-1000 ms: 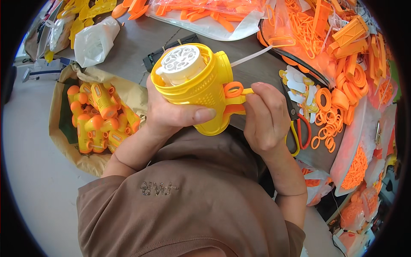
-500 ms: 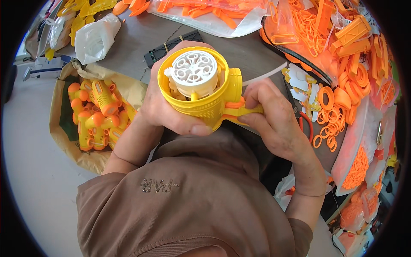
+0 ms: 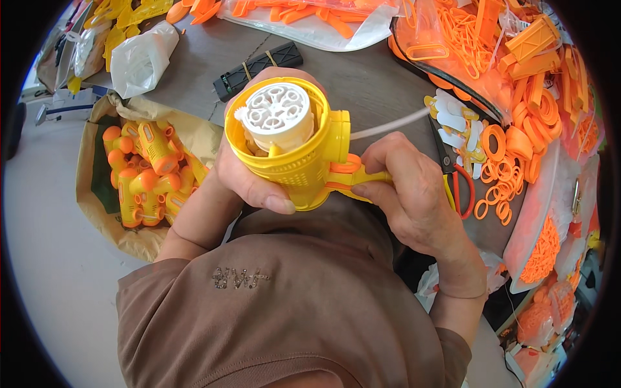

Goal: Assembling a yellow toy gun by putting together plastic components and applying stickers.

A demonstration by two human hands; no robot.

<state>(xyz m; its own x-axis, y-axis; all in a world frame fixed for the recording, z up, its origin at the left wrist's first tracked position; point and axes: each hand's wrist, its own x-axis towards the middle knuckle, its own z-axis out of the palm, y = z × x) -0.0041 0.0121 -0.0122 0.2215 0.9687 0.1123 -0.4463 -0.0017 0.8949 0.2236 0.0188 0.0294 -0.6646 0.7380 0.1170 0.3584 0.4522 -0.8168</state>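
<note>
My left hand (image 3: 249, 178) is wrapped round a yellow bubble toy body (image 3: 301, 169), holding it tilted above my lap. A white bubble wheel (image 3: 277, 110) with ring-shaped openings sits inside its open top. On the right side of the body are a short round yellow collar (image 3: 339, 136) and an orange piece (image 3: 345, 164). My right hand (image 3: 414, 187) pinches the end of a narrow yellow arm (image 3: 372, 179) that sticks out below the collar. The underside of the body and most of my left fingers are hidden.
A paper bag (image 3: 90, 187) of yellow-orange toy parts stands at left. Behind my hands lies a black strip-like part (image 3: 259, 69). Red-handled scissors (image 3: 464, 191), orange rings (image 3: 501, 187) and a pale tube (image 3: 391, 124) are at right. Orange parts (image 3: 472, 45) fill bags at the back.
Both hands have shifted a little left and toward me with the toy body. More of the pale tube and the scissors now shows. The grips look the same.
</note>
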